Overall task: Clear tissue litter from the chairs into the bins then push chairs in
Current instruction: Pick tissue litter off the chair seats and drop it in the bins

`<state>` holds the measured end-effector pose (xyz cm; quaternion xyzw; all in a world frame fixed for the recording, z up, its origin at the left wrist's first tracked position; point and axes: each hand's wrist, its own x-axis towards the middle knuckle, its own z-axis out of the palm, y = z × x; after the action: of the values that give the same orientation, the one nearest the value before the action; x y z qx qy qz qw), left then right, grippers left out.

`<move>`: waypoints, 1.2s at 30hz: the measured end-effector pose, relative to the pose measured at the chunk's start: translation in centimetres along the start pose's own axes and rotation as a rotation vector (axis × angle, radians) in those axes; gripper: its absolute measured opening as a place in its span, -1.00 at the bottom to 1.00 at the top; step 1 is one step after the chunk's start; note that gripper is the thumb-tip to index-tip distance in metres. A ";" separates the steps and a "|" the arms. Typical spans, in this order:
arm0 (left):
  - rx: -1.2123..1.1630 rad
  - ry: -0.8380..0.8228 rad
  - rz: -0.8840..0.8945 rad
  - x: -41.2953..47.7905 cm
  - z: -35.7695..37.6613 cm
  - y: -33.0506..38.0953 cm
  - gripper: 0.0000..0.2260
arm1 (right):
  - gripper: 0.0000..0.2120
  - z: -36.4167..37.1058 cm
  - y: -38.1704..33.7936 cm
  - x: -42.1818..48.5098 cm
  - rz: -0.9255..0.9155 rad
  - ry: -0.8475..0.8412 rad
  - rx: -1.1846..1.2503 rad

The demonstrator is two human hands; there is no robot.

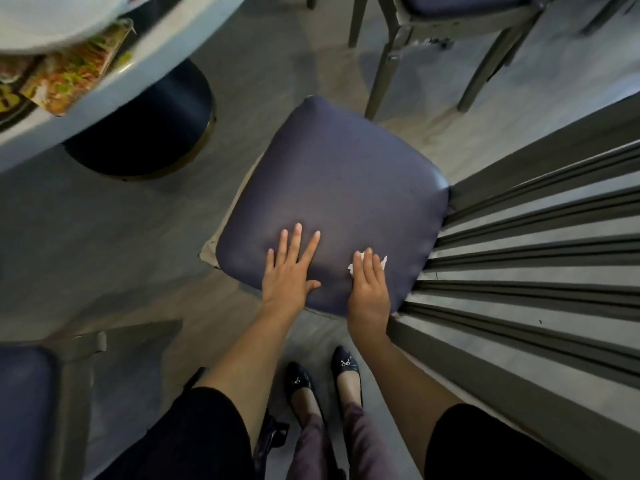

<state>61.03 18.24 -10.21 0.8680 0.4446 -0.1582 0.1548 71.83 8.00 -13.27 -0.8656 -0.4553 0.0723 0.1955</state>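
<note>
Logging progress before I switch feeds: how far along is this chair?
Done: nothing visibly. In hand: right hand lies on the tissue on the chair seat, grip unclear; left hand flat beside it. Left: bin the tissue (no bin in view), push chair toward the table.

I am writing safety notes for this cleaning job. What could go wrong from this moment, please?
1. The tissue lies under the right hand, close to the edge of the seat. No grip is visible, so it might slide off to the floor.
2. The left hand lies flat on the seat; leaning there could make it shift.
</note>
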 end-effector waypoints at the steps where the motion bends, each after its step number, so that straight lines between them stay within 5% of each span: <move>1: -0.001 -0.002 0.003 0.1 0.0 0.0 -0.11 | -0.62 0.1 0.1 0.3 0.002 0.004 -0.028; 9: -0.174 -0.007 0.015 -0.7 -1.4 -1.5 -0.17 | -0.75 -3.1 -1.8 2.5 0.025 -0.132 -0.017; 13: -0.229 0.140 -0.124 -5.9 0.2 -3.3 -0.17 | -0.87 -3.8 -4.4 1.8 -0.237 -0.104 0.045; 20: -0.297 0.236 -0.527 -18.5 5.2 -6.7 -0.34 | -0.76 -1.8 -9.7 -6.2 -0.616 -0.247 0.136; 30: -0.357 0.131 -0.829 -34.1 21.1 -7.9 -0.40 | -0.64 7.7 -11.9 -22.9 -0.971 -0.659 0.148; 36: -0.517 -0.107 -0.893 -37.3 33.4 -5.2 -0.38 | -0.75 16.7 -8.7 -30.8 -1.161 -0.868 0.023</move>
<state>31.49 -19.49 -25.58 0.5179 0.7876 -0.1380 0.3041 42.44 -8.14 -26.67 -0.3754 -0.8773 0.2986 0.0131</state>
